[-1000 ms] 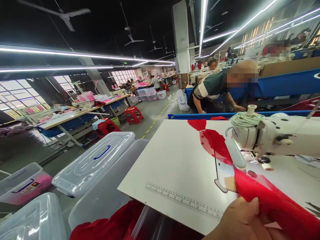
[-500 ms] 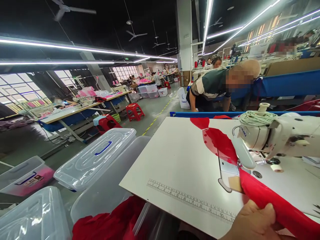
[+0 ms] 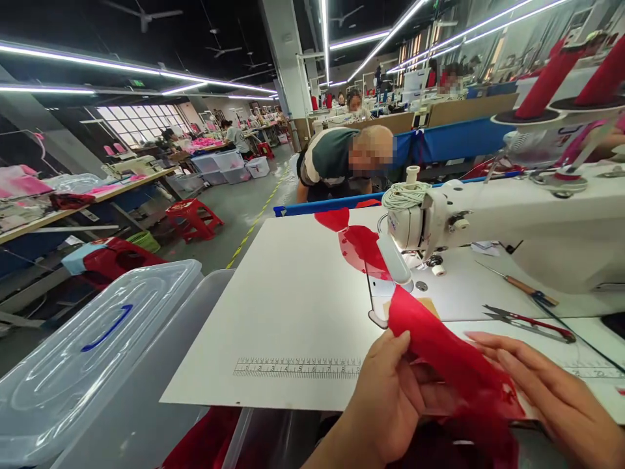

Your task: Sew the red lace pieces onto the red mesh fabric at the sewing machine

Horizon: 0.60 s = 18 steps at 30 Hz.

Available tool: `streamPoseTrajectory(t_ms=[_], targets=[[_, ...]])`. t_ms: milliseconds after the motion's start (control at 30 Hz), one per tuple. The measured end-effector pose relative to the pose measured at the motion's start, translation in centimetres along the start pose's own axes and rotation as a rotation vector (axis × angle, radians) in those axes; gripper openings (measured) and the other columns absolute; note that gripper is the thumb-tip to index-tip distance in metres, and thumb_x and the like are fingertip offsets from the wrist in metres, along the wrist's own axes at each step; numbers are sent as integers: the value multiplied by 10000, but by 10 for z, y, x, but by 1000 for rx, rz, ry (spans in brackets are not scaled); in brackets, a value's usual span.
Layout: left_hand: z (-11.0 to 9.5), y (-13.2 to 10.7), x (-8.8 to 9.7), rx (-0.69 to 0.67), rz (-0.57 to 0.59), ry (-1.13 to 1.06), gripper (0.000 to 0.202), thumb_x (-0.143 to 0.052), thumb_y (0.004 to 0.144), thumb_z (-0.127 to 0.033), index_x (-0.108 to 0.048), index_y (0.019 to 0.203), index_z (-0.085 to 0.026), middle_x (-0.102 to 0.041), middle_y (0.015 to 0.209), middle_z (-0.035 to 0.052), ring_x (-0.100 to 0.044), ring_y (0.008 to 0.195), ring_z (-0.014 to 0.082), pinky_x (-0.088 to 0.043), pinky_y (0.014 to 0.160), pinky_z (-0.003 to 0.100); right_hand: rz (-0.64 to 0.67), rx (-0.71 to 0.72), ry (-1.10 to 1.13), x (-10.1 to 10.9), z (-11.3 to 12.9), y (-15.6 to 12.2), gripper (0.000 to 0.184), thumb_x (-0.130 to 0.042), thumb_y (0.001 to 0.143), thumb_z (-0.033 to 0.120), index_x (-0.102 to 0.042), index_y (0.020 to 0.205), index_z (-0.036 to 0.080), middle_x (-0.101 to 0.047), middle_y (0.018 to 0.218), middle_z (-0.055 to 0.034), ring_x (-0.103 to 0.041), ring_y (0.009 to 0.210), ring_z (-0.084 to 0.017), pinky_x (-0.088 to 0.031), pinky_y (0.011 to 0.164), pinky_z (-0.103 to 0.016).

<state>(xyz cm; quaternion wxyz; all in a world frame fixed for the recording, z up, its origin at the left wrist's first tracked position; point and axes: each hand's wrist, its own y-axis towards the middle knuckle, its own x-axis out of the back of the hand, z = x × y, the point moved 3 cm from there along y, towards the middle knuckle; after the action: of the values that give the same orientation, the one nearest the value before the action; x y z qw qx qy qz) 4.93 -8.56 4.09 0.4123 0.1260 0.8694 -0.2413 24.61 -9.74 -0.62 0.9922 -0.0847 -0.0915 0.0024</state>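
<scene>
Left hand [image 3: 390,391]: our fingers pinch the red cloth [image 3: 439,355].
Right hand [image 3: 551,391]: open, flat on it.
Long axis: toward the sewing machine [image 3: 488,215].

Head view, down over worktable [image 3: 293,306]
</scene>
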Motion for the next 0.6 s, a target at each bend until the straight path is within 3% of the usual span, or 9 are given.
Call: streamPoseTrajectory(t_ms=[100, 133, 200, 267, 367, 467, 600], targets=[[-7, -1, 1, 51, -9, -12, 346, -568, 866, -347, -616, 1098, -96, -700, 1038, 159, -696, 924, 266, -563, 737, 343, 314, -368, 407, -46, 25, 13, 639, -504, 774, 772, -728, 925, 192, -752, 971, -122, -695, 981, -334, -586, 818, -433], [-8, -2, 2, 61, -5, -8, 338, -561, 868, -351, -626, 1079, -94, -703, 1026, 159, -701, 908, 264, -560, 730, 335, 414, -427, 496, -60, 33, 15, 659, -476, 775, 787, -725, 874, 185, -755, 895, -126, -713, 907, -324, -589, 788, -432], [-11, -3, 6, 57, 6, 28, 336, -568, 864, -372, -626, 1052, -100, -709, 1002, 158, -713, 836, 259, -559, 686, 328, 461, -440, 622, -75, 46, 21, 608, -536, 753, 760, -707, 818, 181, -748, 821, -120, -717, 859, -316, -591, 765, -421], [-14, -6, 12, 25, -4, 100, 339, -603, 846, -377, -601, 1053, -108, -710, 1008, 159, -717, 789, 255, -562, 663, 337, 394, -390, 644, -74, 50, 28, 485, -695, 703, 642, -679, 865, 185, -743, 827, -102, -714, 837, -305, -590, 757, -405], [-14, -9, 25, 12, -72, 231, 363, -640, 820, -390, -552, 1053, -127, -716, 988, 145, -720, 763, 246, -572, 669, 351, 193, -228, 451, -51, 43, 39, 418, -794, 693, 480, -576, 943, 224, -720, 834, -34, -683, 727, -222, -564, 665, -316], [-11, -10, 40, 66, -124, 395, 362, -580, 850, -413, -517, 1079, -139, -723, 864, 104, -720, 697, 208, -570, 664, 323, -18, -13, 95, -24, 32, 43, 351, -689, 780, 519, -481, 870, 252, -631, 701, 35, -562, 565, -148, -431, 501, -239], [-16, -14, 51, 219, -156, 805, 215, -455, 919, -391, -467, 954, -179, -644, 624, 18, -644, 513, 155, -489, 498, 235, -154, 129, -329, -9, 19, 36, 280, -523, 851, 530, -534, 916, 258, -524, 588, 54, -498, 528, -159, -386, 535, -284]])
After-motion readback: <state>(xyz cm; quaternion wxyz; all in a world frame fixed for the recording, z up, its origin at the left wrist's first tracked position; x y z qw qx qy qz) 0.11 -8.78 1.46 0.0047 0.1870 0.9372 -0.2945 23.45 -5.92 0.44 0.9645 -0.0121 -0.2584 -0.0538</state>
